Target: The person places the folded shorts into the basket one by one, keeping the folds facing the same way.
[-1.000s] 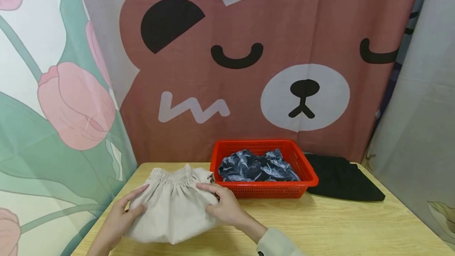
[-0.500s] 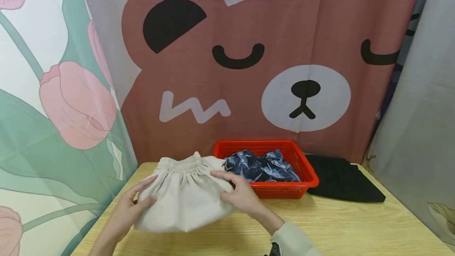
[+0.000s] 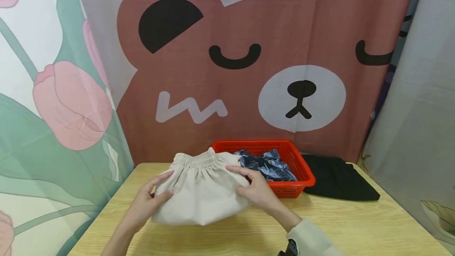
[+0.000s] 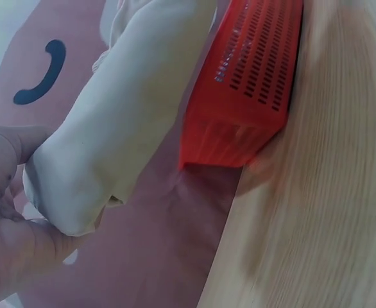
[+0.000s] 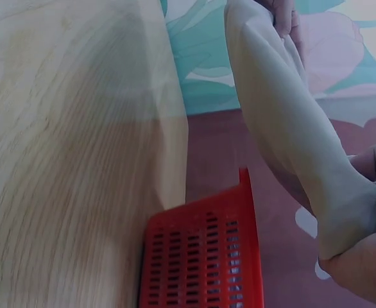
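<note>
A folded cream elastic-waist garment (image 3: 202,192) is held up over the table, its gathered waistband along the top. My left hand (image 3: 143,204) grips its left side, thumb and fingers on either face; in the left wrist view the left hand (image 4: 15,212) pinches a rounded end of the cloth. On the opposite side, my right hand (image 3: 261,191) holds the garment with thumb and index finger showing in front. The right wrist view has the cream garment (image 5: 290,122) raised off the tabletop, near the red basket (image 5: 201,263). Fingers behind the cloth are hidden.
A red perforated plastic basket (image 3: 289,190) stands at the back of the wooden table (image 3: 320,224), with a dark leaf-patterned cloth (image 3: 268,165) inside. The garment partly covers its left side in the head view. Folded black cloth (image 3: 337,177) lies right of the basket.
Both hands have carried the cream garment to the right and a little upward, so it now overlaps more of the basket in the head view. Basket and black cloth stay put.
</note>
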Motion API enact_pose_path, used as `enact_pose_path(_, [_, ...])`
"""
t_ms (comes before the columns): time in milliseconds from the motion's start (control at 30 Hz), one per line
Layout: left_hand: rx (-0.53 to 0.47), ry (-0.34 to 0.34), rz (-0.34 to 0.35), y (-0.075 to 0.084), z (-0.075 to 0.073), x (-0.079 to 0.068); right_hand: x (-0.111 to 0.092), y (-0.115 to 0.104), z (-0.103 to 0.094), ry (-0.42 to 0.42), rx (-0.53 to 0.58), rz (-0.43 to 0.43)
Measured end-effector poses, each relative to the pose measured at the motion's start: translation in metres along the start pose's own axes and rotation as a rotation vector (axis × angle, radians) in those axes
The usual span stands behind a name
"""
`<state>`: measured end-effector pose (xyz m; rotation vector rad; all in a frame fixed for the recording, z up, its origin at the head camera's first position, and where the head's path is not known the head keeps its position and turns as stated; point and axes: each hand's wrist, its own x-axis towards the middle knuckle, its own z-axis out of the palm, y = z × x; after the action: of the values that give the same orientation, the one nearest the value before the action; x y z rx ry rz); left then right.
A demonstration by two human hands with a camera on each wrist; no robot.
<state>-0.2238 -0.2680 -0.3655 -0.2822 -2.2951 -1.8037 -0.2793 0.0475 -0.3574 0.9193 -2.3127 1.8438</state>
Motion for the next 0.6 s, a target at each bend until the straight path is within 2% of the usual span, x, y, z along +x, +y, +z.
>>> enact_pose_path(167, [-0.032,-0.026,0.004,0.001,0.012,0.006,-0.004,-0.001,-0.013,0.032,-0.004,0.046])
enact_pose_path(500, [-0.080,-0.107,-0.010,0.007,0.032,0.024,-0.009,-0.001,-0.038,0.114,0.019,0.056])
enact_pose_path(600, [-0.071,-0.111,-0.013,0.010,0.039,0.029,-0.011,-0.001,-0.046,0.127,0.024,0.070])
